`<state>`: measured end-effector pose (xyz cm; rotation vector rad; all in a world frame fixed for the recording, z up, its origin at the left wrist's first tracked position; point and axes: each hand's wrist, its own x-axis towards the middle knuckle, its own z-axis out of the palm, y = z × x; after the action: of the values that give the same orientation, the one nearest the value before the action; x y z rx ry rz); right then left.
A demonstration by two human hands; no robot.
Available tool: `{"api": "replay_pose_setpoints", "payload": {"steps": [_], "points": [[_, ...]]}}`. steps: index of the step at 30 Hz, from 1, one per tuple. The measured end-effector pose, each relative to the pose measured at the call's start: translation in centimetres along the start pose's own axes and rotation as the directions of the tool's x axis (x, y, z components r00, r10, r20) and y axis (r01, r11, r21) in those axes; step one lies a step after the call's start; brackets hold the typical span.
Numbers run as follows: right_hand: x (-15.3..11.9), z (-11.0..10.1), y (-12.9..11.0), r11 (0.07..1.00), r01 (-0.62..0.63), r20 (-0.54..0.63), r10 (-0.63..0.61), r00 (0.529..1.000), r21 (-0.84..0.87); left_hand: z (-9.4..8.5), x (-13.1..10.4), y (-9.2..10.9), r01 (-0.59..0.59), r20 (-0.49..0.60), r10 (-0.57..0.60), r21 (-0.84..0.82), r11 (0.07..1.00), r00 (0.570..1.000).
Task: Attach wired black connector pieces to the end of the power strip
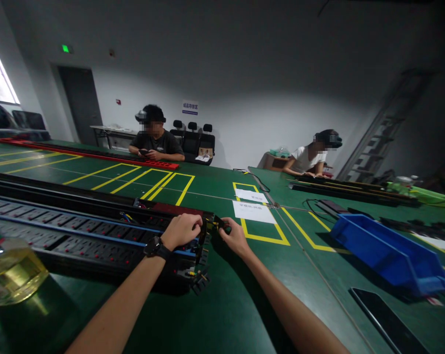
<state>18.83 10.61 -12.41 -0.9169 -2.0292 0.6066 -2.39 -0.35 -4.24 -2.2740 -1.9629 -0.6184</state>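
Note:
Long black power strips (97, 250) with rows of sockets, small red dots and blue edges lie side by side at left. My left hand (181, 231), wearing a black watch (156, 247), rests over their right end with its fingers curled closed on a strip; the fingertips are partly hidden. Just right of that end, my right hand (233, 237) pinches a small black end piece (218, 223) between thumb and fingers. Yellow bits and thin wires show around the piece. Another black end part (200, 280) with a yellow wire hangs at the nearest strip's end.
A bottle of yellow liquid (16, 270) stands at near left. To the right are a blue bin (388, 250) and a phone (388, 319). Paper labels (254, 211) and yellow tape mark the green table (230, 305). Two people sit across it, near a red rack (167, 165) and black strips.

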Motion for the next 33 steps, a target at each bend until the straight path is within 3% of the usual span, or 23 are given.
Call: {"api": "replay_pose_setpoints", "payload": {"steps": [6, 14, 21, 27, 33], "points": [[0.0, 0.1, 0.1, 0.999, -0.039, 0.101, 0.038, 0.994, 0.010, -0.1, 0.0, 0.1, 0.020, 0.010, -0.020, 0.007, 1.000, 1.000], [-0.4, 0.4, -0.4, 0.945, 0.067, 0.079, -0.044, 0.996, -0.320, -0.2, -0.1, 0.2, 0.027, 0.020, -0.027, -0.001, 1.000, 0.999], [-1.0, 0.2, -1.2, 0.931, 0.053, 0.060, -0.033, 0.998, -0.361, -0.2, -0.1, 0.2, 0.022, 0.019, -0.022, -0.007, 1.000, 1.000], [-1.1, 0.0, -1.4, 0.888, 0.207, 0.163, -0.152, 0.975, -0.411, -0.2, -0.2, 0.1, 0.011, 0.011, -0.011, -0.004, 1.000, 1.000], [-1.3, -0.3, -1.8, 0.881, 0.232, 0.188, -0.167, 0.968, -0.413, -0.2, -0.2, 0.2, 0.010, 0.013, -0.010, -0.004, 1.000, 1.000]]}}
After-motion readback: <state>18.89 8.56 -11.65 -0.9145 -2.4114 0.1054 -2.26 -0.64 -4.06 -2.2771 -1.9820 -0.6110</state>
